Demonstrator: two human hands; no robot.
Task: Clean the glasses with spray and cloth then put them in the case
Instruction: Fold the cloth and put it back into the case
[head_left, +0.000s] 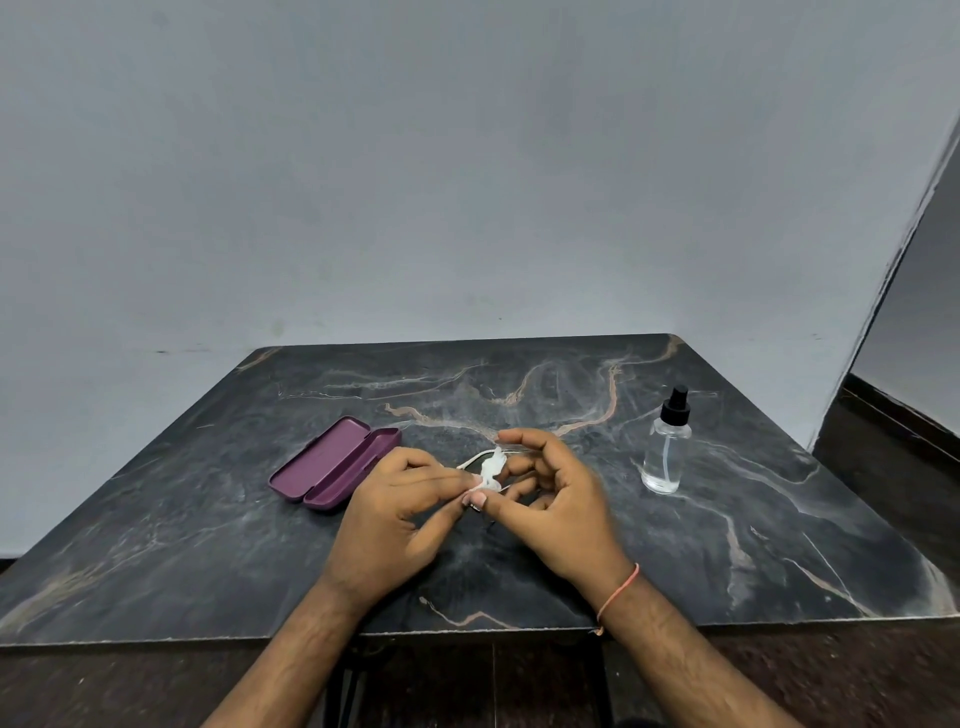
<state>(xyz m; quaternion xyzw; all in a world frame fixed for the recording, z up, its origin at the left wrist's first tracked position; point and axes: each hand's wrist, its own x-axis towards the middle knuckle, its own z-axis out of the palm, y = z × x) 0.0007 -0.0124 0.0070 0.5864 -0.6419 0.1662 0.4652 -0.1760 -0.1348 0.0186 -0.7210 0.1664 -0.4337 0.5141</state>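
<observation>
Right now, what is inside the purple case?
The case lies open on the table, and both halves show only their purple lining. The glasses are not in it: both hands hold them with the cloth, mostly hidden by the fingers.

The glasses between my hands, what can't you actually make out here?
- Glasses: head view, mostly hidden by both hands and the cloth; lenses unreadable.
- Right hand: motion-blurred, grip unclear.
- Spray bottle: liquid level too faint to judge.
</observation>
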